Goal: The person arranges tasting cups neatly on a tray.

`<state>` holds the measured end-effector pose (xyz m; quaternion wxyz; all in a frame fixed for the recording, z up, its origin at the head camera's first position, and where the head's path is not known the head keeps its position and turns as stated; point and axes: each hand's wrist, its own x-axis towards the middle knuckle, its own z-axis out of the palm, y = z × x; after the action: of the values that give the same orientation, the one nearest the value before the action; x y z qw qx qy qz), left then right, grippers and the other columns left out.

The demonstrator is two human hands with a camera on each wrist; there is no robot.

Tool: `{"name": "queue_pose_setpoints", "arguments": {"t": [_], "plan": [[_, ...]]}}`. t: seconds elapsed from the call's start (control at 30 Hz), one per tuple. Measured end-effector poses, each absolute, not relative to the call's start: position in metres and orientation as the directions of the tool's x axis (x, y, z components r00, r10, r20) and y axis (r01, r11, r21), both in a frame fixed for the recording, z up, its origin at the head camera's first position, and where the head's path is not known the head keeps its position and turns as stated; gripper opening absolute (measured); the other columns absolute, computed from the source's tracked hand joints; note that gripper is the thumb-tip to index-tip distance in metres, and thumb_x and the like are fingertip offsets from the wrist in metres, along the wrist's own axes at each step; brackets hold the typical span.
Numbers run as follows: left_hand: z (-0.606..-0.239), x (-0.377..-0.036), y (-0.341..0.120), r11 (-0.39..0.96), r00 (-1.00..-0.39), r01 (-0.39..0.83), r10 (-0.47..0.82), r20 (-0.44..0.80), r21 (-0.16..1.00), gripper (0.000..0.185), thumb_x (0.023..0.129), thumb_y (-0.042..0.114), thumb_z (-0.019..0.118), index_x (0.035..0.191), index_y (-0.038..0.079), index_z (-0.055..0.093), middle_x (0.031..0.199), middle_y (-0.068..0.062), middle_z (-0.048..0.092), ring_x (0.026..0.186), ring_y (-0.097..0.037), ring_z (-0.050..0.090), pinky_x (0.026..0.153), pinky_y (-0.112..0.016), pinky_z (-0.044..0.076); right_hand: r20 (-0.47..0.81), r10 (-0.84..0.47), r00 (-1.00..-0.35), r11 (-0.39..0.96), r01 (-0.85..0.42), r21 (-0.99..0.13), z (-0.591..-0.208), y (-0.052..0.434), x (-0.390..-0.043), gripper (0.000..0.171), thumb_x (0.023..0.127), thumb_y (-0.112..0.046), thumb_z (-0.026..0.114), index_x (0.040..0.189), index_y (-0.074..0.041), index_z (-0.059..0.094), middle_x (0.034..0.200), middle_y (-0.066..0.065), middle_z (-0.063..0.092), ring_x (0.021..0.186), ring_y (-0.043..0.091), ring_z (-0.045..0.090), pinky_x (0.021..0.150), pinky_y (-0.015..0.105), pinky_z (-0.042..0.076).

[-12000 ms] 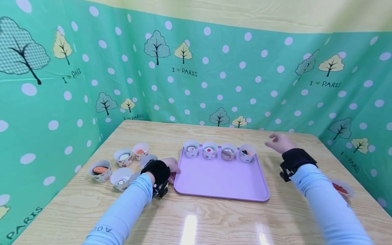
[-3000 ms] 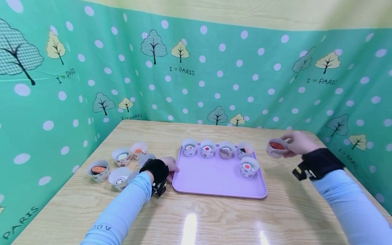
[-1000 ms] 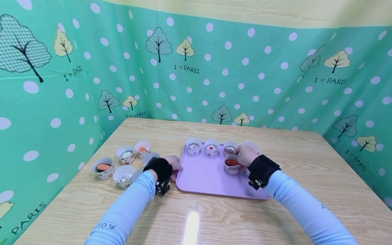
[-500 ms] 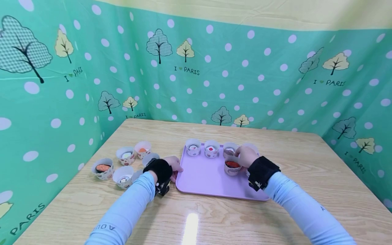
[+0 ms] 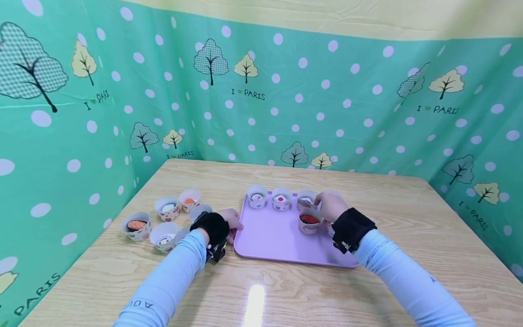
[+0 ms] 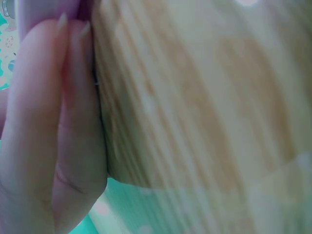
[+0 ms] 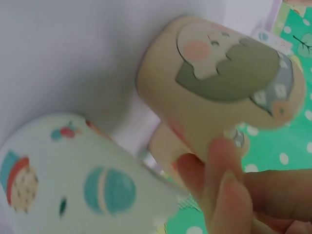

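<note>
At the middle right of the purple tray (image 5: pixel 269 245), my right hand (image 5: pixel 333 206) pinches the rim of a paper baking cup (image 5: pixel 309 227) holding a red-topped toy sushi. The right wrist view shows my fingers on the wall of this face-printed cup (image 7: pixel 234 73), beside a white patterned cup (image 7: pixel 87 170). A back row on the tray includes three visible cups: the left cup (image 5: pixel 256 198), middle cup (image 5: pixel 282 200) and brown-printed cup (image 5: pixel 306 200). My hand partly covers the cups at right. My left hand (image 5: pixel 230 220) grips the tray's left rim, fingertips against its edge (image 6: pixel 46 12).
Left of the tray, several sushi cups stand on the wooden table (image 5: pixel 196 290), among them a salmon-topped cup (image 5: pixel 136 227) and an orange-filled cup (image 5: pixel 189 200). My left forearm partly hides some. A green patterned curtain (image 5: pixel 253 113) rises behind.
My right hand brought the red sushi cup from the right side onto the tray. Earlier, another cup appeared at the tray's right. Over the last half second little moves; my left hand stays at the rim.
</note>
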<state>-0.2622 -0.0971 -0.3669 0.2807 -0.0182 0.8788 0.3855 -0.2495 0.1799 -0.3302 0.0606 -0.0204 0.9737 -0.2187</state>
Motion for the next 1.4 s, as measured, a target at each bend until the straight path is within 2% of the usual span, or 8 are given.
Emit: {"name": "queue_pose_setpoints", "arguments": {"t": [0.1,0.27,0.47,0.63,0.77,0.9,1.23,1.4], "plan": [[-0.365,-0.26,-0.097,0.702,-0.844,-0.253,0.176,-0.507,0.665,0.009,0.082,0.004,0.051,0.076,0.001,0.044,0.056,-0.008,0.047,0.041,-0.013,0.048,0.043,-0.022,0.05,-0.075,-0.066,-0.995,0.898,-0.027,-0.438,-0.323,0.188,-0.249,0.029,0.074,0.001,0.052,0.103,0.001,0.056,0.081,0.013,0.058,0.053,0.016,0.056,0.045,0.022,0.044],[-0.367,-0.266,-0.097,0.726,-0.84,-0.254,0.162,-0.518,0.639,0.013,0.081,0.005,0.052,0.072,0.003,0.042,0.053,-0.008,0.046,0.039,-0.013,0.047,0.041,-0.021,0.049,-0.009,-0.033,-0.999,0.87,-0.024,-0.492,-0.318,0.215,-0.243,0.027,0.077,-0.006,0.05,0.103,0.003,0.054,0.075,0.013,0.058,0.055,0.017,0.054,0.047,0.024,0.043],[-0.363,-0.261,-0.099,0.722,-0.844,-0.237,0.179,-0.506,0.65,0.011,0.082,0.005,0.05,0.074,0.003,0.043,0.056,-0.007,0.047,0.041,-0.011,0.048,0.041,-0.019,0.047,-0.003,0.012,-1.0,0.8,0.011,-0.6,-0.336,0.256,-0.23,0.023,0.08,-0.003,0.046,0.099,0.009,0.051,0.068,0.015,0.057,0.051,0.015,0.055,0.048,0.027,0.05],[-0.36,-0.256,-0.099,0.727,-0.844,-0.233,0.179,-0.506,0.646,0.01,0.083,0.006,0.049,0.075,0.004,0.043,0.059,-0.007,0.049,0.042,-0.011,0.048,0.041,-0.017,0.047,-0.128,-0.018,-0.992,0.737,0.073,-0.672,-0.354,0.275,-0.219,0.026,0.083,-0.007,0.048,0.099,0.013,0.048,0.064,0.012,0.056,0.049,0.011,0.054,0.049,0.029,0.052],[-0.357,-0.256,-0.099,0.714,-0.836,-0.246,0.185,-0.516,0.656,0.01,0.083,0.005,0.048,0.075,0.003,0.043,0.059,-0.008,0.048,0.041,-0.011,0.048,0.041,-0.017,0.047,-0.301,-0.062,-0.952,0.705,0.172,-0.688,-0.363,0.281,-0.214,0.034,0.084,-0.013,0.047,0.107,0.012,0.043,0.068,0.009,0.056,0.053,0.013,0.057,0.052,0.03,0.053],[-0.356,-0.257,-0.099,0.684,-0.829,-0.265,0.198,-0.523,0.68,0.009,0.082,0.003,0.049,0.076,0.002,0.042,0.059,-0.009,0.047,0.041,-0.012,0.048,0.04,-0.017,0.047,-0.389,-0.111,-0.915,0.674,0.218,-0.705,-0.369,0.283,-0.213,0.037,0.084,-0.013,0.046,0.112,0.011,0.039,0.07,0.008,0.058,0.058,0.015,0.06,0.054,0.03,0.054],[-0.362,-0.261,-0.097,0.691,-0.825,-0.269,0.195,-0.531,0.671,0.01,0.083,0.004,0.049,0.076,0.004,0.042,0.06,-0.008,0.047,0.042,-0.012,0.048,0.04,-0.018,0.047,-0.425,-0.112,-0.898,0.616,0.273,-0.739,-0.378,0.281,-0.215,0.029,0.083,-0.008,0.046,0.107,0.007,0.037,0.065,0.004,0.05,0.052,0.01,0.053,0.05,0.024,0.052],[-0.358,-0.26,-0.094,0.704,-0.822,-0.281,0.175,-0.542,0.653,0.01,0.083,0.006,0.051,0.077,0.004,0.042,0.06,-0.008,0.047,0.041,-0.012,0.047,0.04,-0.017,0.046,-0.426,-0.094,-0.9,0.619,0.282,-0.733,-0.379,0.28,-0.215,0.03,0.082,-0.006,0.046,0.108,0.006,0.037,0.065,0.005,0.051,0.053,0.01,0.051,0.05,0.023,0.051]]}}
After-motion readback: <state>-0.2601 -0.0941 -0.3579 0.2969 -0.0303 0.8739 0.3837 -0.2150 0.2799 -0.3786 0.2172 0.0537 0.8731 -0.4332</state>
